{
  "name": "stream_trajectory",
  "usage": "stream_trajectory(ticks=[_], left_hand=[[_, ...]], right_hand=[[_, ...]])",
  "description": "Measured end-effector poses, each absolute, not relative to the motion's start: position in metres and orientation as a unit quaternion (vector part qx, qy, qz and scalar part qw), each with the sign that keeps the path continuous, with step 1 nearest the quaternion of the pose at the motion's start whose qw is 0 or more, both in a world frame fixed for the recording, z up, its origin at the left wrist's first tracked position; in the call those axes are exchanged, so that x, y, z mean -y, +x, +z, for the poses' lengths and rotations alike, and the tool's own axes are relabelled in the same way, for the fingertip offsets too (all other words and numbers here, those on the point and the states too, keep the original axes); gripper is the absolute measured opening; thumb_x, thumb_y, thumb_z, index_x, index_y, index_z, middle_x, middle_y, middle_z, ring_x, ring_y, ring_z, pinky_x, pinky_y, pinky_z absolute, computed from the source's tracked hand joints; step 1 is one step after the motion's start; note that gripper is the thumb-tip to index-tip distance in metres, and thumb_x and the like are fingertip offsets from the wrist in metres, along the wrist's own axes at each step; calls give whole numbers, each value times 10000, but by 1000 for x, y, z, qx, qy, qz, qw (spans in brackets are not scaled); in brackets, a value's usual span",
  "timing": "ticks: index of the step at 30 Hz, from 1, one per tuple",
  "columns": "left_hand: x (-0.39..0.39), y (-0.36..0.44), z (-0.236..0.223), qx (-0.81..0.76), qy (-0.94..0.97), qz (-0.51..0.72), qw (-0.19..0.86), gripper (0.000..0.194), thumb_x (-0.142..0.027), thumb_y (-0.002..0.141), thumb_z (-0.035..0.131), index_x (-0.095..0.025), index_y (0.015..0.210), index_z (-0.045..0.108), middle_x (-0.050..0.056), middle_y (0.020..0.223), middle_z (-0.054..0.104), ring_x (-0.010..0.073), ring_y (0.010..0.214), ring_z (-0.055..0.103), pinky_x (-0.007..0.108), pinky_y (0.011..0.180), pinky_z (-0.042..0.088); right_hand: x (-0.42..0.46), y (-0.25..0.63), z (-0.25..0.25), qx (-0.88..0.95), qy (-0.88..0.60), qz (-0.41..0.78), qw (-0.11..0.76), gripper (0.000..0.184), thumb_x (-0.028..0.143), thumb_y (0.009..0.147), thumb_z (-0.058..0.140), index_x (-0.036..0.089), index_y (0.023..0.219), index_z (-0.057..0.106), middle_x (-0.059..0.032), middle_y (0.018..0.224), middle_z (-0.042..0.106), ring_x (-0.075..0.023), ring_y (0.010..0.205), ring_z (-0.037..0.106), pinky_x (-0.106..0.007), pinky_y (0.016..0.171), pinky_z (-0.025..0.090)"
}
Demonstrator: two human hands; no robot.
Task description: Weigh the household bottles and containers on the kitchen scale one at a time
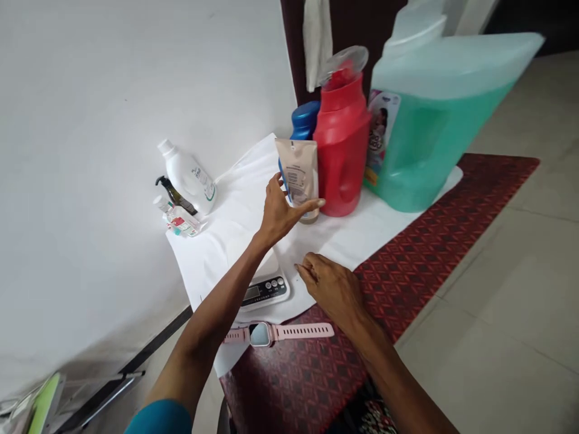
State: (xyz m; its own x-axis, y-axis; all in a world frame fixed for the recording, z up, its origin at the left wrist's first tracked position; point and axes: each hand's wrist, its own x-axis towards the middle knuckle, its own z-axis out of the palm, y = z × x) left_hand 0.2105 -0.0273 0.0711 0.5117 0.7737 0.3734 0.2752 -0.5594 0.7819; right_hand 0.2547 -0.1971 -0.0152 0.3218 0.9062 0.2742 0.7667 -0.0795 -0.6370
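Note:
A beige squeeze tube (296, 172) stands upright on its cap on the white cloth. My left hand (283, 214) is at the tube, thumb and fingers spread around its lower part. Whether the skin touches the tube is hard to make out. My right hand (332, 286) hovers near the cloth's front edge, its fingers curled in and nothing visible in them. Beneath my left forearm is a white kitchen scale (271, 286), partly covered by the arm. A pink-strapped smartwatch (260, 333) lies in front of the scale.
Behind the tube stand a blue bottle (304, 120), a red jug (341, 138) and a large container of green liquid (420, 138). At the left are a white bottle (192, 178), a dark pump bottle (178, 196) and a clear bottle (183, 222). A red patterned table covering (420, 265) shows below the cloth.

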Motion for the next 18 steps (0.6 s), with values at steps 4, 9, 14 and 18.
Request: stream_trajectory(ticks=[4,9,14,18], left_hand=[[23,158,77,-361,787,407,291,983,-673,775,891,-263,1546,441,217,1557,534,350,1275,650,528,1014,577],[-17,43,96,-467,695,547,24,818,-534,848,841,-232,1494,441,202,1516,506,337,1346,585,527,1107,523],[-59,-50,104,-627,565,527,-97,982,-420,824,864,-136,1580,305,293,1650,346,407,1612,292,599,1315,278],[-88,-66,90,-695,573,434,25,1070,-457,747,934,-126,1566,329,322,1623,406,441,1581,380,620,1285,331]], right_hand=[[197,256,-22,578,-712,87,390,278,331,1021,543,250,755,539,-23,714,666,-184,633,582,-312,625,295],[197,257,-25,573,-713,76,397,301,374,1005,543,259,731,493,-8,662,624,-180,589,537,-314,612,296],[195,258,-30,574,-713,63,398,355,442,1010,516,262,710,459,-5,636,604,-179,565,533,-313,599,299],[194,258,-31,573,-712,55,404,387,495,1023,496,263,713,472,6,599,579,-172,543,529,-310,594,325]])
